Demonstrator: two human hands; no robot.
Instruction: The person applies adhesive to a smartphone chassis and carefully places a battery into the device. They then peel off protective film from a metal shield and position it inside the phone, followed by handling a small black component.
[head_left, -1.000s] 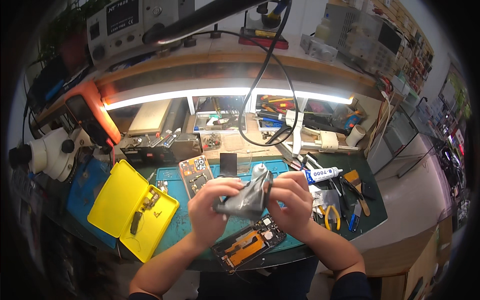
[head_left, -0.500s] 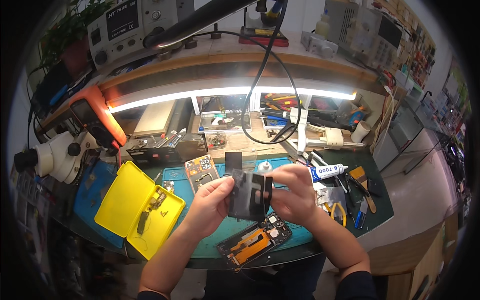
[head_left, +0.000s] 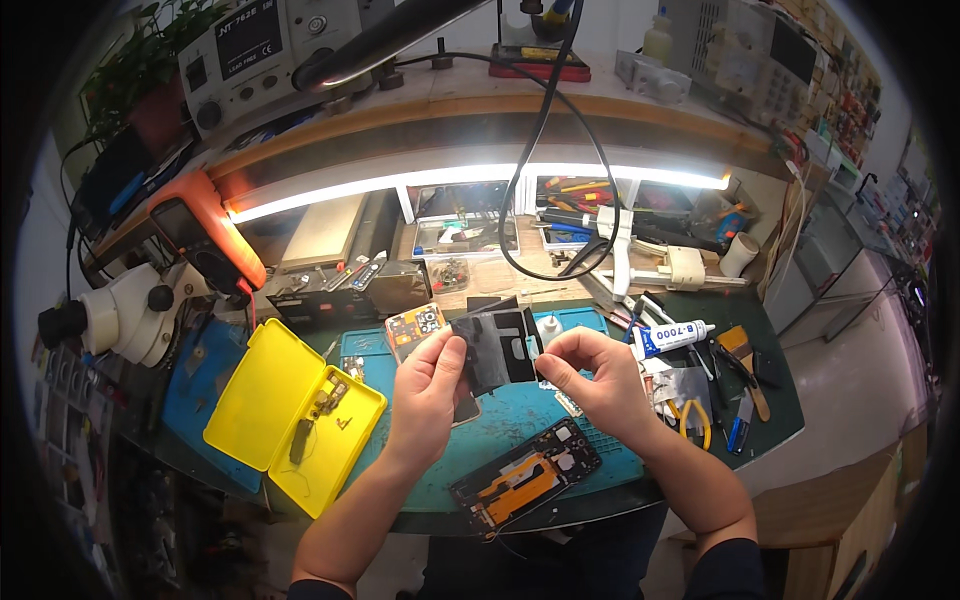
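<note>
Over the mat I hold up a thin black sheet (head_left: 487,352) with cut-outs, partly glossy, its kind unclear. My left hand (head_left: 428,385) grips its left edge between thumb and fingers. At the sheet's right edge, my right hand (head_left: 592,378) is pinched, thumb against forefinger. A small pale-blue patch shows beside those fingertips; whether it is a tab or something seen through a cut-out, I cannot tell. Below lies an opened phone body (head_left: 525,478), black with an orange flex strip, tilted on the mat. Behind my left hand is a phone part with an orange top (head_left: 413,326).
An open yellow case (head_left: 262,400) with small parts lies left. To the right are a glue tube (head_left: 672,338), yellow-handled pliers (head_left: 694,425) and a brush (head_left: 745,360). A white-tipped bottle (head_left: 549,328) stands behind the sheet. A black cable (head_left: 512,215) hangs over the bench.
The sheet has risen in the picture and tilted, and a black flap has swung toward its upper right. My right hand has drawn down along its right edge. The whole view has shifted slightly.
</note>
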